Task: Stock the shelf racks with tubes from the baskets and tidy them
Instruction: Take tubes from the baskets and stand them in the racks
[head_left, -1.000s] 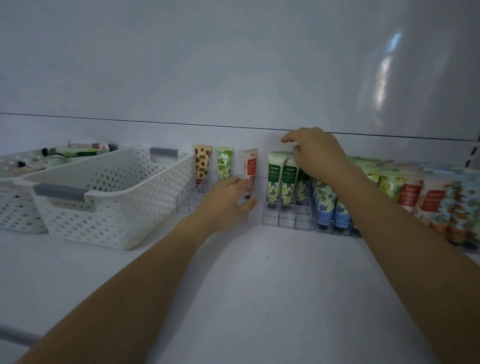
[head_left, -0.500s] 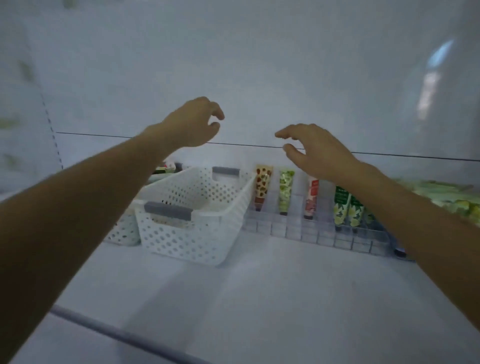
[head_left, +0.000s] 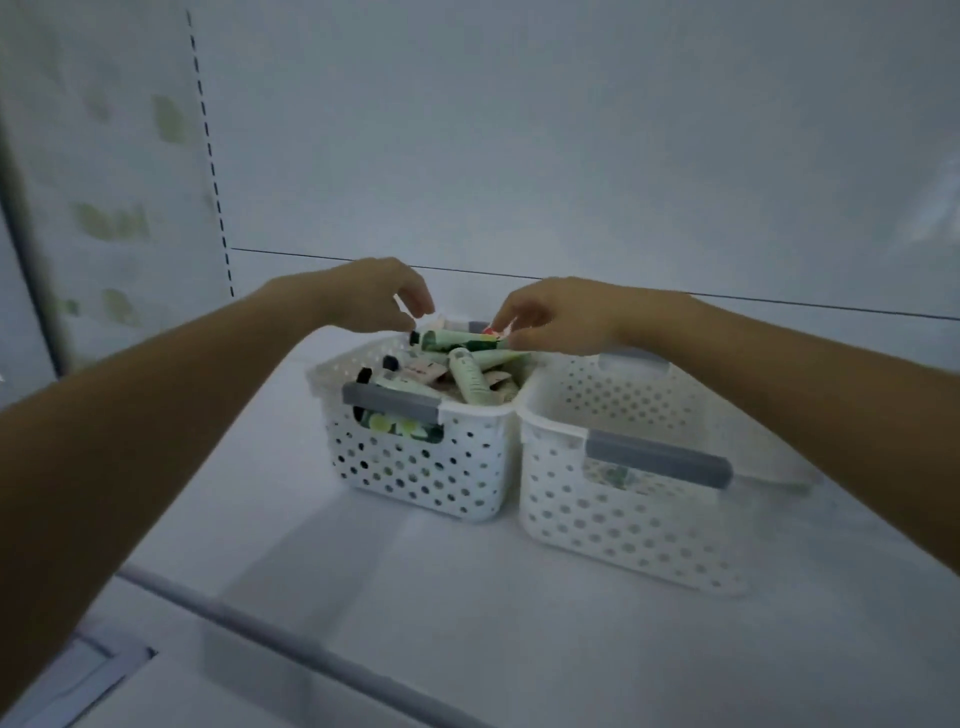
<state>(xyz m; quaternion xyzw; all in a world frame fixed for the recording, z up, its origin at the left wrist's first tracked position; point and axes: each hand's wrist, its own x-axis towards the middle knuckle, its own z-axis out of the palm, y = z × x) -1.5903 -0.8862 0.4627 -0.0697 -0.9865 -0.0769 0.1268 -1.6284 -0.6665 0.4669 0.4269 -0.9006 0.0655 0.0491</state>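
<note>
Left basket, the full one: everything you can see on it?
The left basket is white plastic, walls perforated with round holes, a grey handle at its near end. It stands upright on the white shelf, its right side against the second basket. Tubes heap jumbled above its rim. The right hand pinches the top tube; the left hand hovers close, contact unclear.

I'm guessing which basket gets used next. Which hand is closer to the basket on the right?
Right. The right hand pinches a tube just beside the right basket rim; the left hand hovers over the full basket, farther away.
</note>
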